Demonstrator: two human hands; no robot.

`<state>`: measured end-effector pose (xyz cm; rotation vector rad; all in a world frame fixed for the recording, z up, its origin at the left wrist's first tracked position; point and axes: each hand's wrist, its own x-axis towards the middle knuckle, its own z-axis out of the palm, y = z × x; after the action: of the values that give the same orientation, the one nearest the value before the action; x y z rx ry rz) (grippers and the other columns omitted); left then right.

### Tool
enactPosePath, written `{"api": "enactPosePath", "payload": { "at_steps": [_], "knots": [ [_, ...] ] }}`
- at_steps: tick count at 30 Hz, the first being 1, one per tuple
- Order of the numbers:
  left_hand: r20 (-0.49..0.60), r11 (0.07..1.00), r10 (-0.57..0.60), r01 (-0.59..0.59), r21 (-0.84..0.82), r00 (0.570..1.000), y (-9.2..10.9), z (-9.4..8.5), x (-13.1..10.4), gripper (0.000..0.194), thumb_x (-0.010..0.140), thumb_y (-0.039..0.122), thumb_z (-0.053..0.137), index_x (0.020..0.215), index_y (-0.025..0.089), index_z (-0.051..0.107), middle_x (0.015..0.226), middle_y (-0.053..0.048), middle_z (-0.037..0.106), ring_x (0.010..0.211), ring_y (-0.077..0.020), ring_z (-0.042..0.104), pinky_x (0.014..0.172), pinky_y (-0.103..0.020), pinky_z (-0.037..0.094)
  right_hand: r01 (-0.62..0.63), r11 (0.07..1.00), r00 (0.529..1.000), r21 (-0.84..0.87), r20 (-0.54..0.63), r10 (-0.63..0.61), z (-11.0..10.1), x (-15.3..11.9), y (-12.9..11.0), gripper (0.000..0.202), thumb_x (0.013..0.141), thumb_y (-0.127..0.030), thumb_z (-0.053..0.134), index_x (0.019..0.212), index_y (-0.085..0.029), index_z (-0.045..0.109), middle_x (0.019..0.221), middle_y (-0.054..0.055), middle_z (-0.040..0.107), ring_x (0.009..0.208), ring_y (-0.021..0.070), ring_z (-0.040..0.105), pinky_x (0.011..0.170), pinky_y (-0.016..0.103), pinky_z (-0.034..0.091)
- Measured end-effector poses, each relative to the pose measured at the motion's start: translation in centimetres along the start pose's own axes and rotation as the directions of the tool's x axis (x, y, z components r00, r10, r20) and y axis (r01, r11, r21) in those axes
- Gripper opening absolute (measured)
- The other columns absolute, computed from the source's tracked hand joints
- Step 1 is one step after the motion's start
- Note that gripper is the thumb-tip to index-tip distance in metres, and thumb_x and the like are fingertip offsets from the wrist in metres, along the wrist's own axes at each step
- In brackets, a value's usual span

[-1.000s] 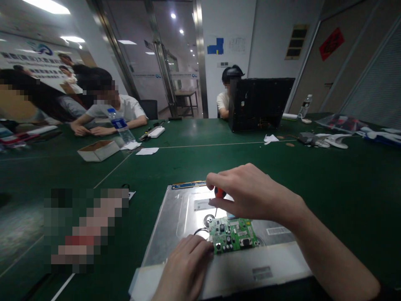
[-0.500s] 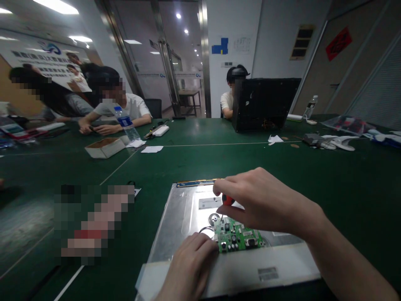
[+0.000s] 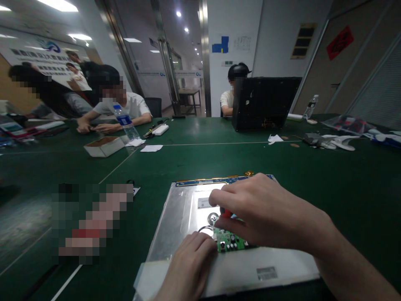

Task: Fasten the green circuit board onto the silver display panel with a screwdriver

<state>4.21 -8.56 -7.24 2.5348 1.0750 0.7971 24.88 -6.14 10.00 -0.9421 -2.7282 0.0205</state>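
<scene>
A metal-backed panel [image 3: 175,223] lies on the green table, with a green circuit board [image 3: 230,242] on it. My right hand [image 3: 250,209] is closed on a small tool with a red and black handle [image 3: 225,212], above the board's upper left part; the tool's tip is hidden behind my fingers. My left hand [image 3: 196,255] rests at the board's left edge beside a dark cable [image 3: 205,228], its fingers together and bent; whatever they press or hold is hidden. A pale strip [image 3: 266,267] runs along the panel's near side.
A white open box [image 3: 105,147] and a water bottle [image 3: 127,122] stand at the back left. A large black case [image 3: 266,102] stands at the far side, a person behind it. Other people sit at the left. White gloves [image 3: 340,141] lie at the right.
My right hand has moved slightly down with the tool and now covers more of the board. The panel's far edge shows more. My left hand has hardly moved.
</scene>
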Motion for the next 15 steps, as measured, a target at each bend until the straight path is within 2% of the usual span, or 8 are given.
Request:
{"api": "enactPosePath", "payload": {
  "at_steps": [8, 15],
  "knots": [
    [-0.008, 1.0, -0.013, 0.013, 0.009, 1.0, -0.37, 0.67, -0.14, 0.022, 0.091, 0.014, 0.041, 0.094, 0.022, 0.061, 0.091, -0.009, 0.064, 0.081, -0.0238, 0.059, 0.07, -0.033, 0.05, -0.006, 1.0, 0.999, 0.013, 0.031, 0.006, 0.0, 0.08, -0.36, 0.007, 0.087, -0.02, 0.057, 0.086, -0.02, 0.051, 0.076, -0.001, 0.063, 0.06, 0.0121, 0.047, 0.051, 0.029, 0.022],
    [-0.005, 1.0, -0.008, 0.008, -0.002, 1.0, 0.3, -0.16, 0.35, 0.019, 0.091, 0.015, 0.041, 0.092, 0.022, 0.059, 0.093, -0.009, 0.064, 0.081, -0.0236, 0.06, 0.072, -0.033, 0.051, 0.01, 1.0, 0.999, 0.008, 0.037, -0.01, 0.07, -0.08, -0.58, 0.006, 0.089, -0.021, 0.056, 0.087, -0.021, 0.05, 0.076, -0.001, 0.064, 0.063, 0.0136, 0.052, 0.052, 0.029, 0.024]
  ]
}}
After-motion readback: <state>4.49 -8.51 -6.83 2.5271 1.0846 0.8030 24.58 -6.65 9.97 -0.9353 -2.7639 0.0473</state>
